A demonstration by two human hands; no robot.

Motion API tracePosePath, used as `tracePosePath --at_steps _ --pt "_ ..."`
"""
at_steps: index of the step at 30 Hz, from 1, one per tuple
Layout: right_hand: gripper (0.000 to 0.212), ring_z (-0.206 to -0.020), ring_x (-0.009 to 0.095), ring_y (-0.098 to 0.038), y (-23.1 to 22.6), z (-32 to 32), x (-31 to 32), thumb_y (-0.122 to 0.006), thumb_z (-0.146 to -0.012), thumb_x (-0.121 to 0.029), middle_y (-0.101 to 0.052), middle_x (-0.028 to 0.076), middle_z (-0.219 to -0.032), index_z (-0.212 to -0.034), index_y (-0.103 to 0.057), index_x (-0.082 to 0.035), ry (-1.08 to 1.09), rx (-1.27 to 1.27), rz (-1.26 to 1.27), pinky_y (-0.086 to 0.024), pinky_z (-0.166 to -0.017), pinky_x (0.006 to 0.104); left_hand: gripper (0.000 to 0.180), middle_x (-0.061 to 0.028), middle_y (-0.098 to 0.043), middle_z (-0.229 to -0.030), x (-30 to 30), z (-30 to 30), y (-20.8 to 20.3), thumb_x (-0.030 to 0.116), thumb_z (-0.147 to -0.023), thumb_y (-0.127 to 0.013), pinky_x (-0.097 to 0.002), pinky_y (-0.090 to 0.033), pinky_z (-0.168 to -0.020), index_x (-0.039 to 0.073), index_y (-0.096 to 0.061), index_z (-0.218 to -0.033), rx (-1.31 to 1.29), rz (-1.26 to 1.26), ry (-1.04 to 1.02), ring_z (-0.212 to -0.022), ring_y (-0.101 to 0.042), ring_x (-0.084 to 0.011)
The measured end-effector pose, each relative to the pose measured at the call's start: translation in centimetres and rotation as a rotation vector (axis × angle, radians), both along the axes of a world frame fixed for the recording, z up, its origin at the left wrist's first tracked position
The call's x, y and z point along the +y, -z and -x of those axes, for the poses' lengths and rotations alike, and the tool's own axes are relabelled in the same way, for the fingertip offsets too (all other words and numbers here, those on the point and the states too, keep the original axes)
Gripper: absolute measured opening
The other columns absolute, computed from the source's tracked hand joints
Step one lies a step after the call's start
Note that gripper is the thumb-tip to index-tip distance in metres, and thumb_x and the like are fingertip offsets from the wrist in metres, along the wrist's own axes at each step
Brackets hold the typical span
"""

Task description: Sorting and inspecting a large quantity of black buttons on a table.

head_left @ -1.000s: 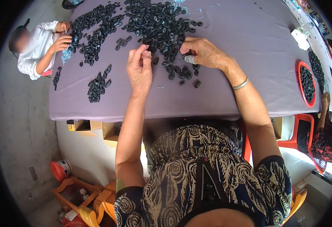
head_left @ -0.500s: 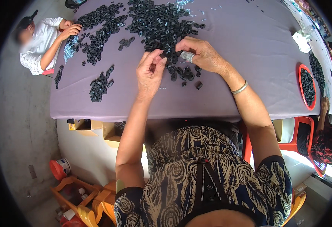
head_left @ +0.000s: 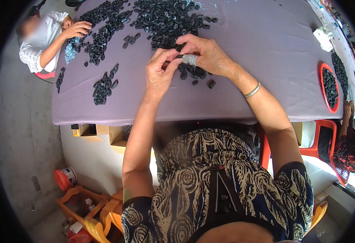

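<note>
My left hand (head_left: 158,72) is closed in a pinch, with a small black ring-like part (head_left: 180,56) just showing at its fingertips. My right hand (head_left: 209,54) meets it there, fingers curled and the thumb, wrapped in grey tape (head_left: 190,60), pressed against the same spot. Fingers cover most of the part, so its details are hidden. Right behind the hands spreads a big heap of black plastic parts (head_left: 161,22). Several loose ones (head_left: 195,73) lie just below my right hand, on the purple-grey tablecloth (head_left: 234,103).
A smaller pile of black parts (head_left: 102,89) lies to the left. At the far left a co-worker's hand (head_left: 79,30) works near small silvery-blue pieces (head_left: 70,52). On the right stand a red basket of black parts (head_left: 330,89) and a white tissue pack (head_left: 323,39).
My right hand has come left and in, so that its taped thumb now touches the fingertips of my left hand. Before, a gap separated them. The view has shifted slightly.
</note>
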State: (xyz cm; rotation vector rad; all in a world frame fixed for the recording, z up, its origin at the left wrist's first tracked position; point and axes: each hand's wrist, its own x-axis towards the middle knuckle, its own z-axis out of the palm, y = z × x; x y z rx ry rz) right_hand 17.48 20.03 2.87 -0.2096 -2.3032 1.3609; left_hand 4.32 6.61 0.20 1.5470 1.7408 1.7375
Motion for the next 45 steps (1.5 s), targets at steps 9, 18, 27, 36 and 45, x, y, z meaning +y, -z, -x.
tracePosePath --at_steps 9,18,27,36,45 --pt "0.033 -0.083 0.011 -0.060 0.5 0.3 0.3 -0.052 -0.092 0.003 -0.064 0.003 -0.094 -0.123 -0.050 -0.004 -0.113 -0.033 0.399 -0.053 -0.073 0.0265 0.021 -0.0039 -0.058 -0.091 0.0 -0.2 0.0 -0.003 -0.083 -0.068 -0.0213 -0.047 -0.070 0.000 -0.067 -0.103 0.082 -0.052 -0.033 -0.079 -0.056 -0.0098" --pt "0.017 -0.082 0.008 -0.062 -0.4 -0.3 0.8 -0.053 -0.094 -0.001 -0.063 0.000 -0.095 -0.108 -0.060 -0.006 -0.012 -0.018 0.440 -0.054 -0.069 0.0220 0.017 -0.0004 -0.052 -0.086 -0.1 0.2 0.1 -0.001 -0.085 -0.066 -0.0200 -0.043 -0.061 -0.001 -0.065 -0.102 -0.141 -0.048 -0.070 -0.068 -0.050 -0.0074" --pt "0.014 -0.068 0.006 -0.056 0.1 0.0 0.4 -0.059 -0.086 0.000 -0.065 0.000 -0.080 -0.098 -0.064 -0.005 -0.059 0.015 0.164 -0.049 -0.062 0.0248 0.017 0.0004 -0.056 -0.079 0.0 1.5 0.7 0.006 -0.091 -0.062 -0.0197 -0.043 -0.060 0.000 -0.064 -0.107 -0.341 -0.027 -0.044 -0.064 -0.050 -0.0072" --pt "0.025 -0.083 0.023 -0.049 -0.4 0.0 -5.2 -0.063 -0.068 0.001 -0.051 0.004 -0.082 -0.091 -0.059 -0.007 -0.243 0.067 -0.738 -0.045 -0.076 0.0346 0.019 -0.0012 -0.062 -0.080 0.0 1.5 0.3 0.005 -0.090 -0.063 -0.0209 -0.046 -0.063 -0.001 -0.063 -0.108 -0.518 -0.022 -0.060 -0.067 -0.056 -0.0087" --pt "0.016 -0.088 0.024 -0.051 0.1 0.2 -6.8 -0.061 -0.068 0.000 -0.049 0.006 -0.081 -0.083 -0.056 -0.003 -0.156 0.138 -0.837 -0.043 -0.079 0.0358 0.020 -0.0010 -0.062 -0.085 -0.5 1.0 -0.3 0.003 -0.090 -0.062 -0.0219 -0.050 -0.071 0.000 -0.063 -0.110 -0.582 0.041 0.025 -0.078 -0.060 -0.0102"
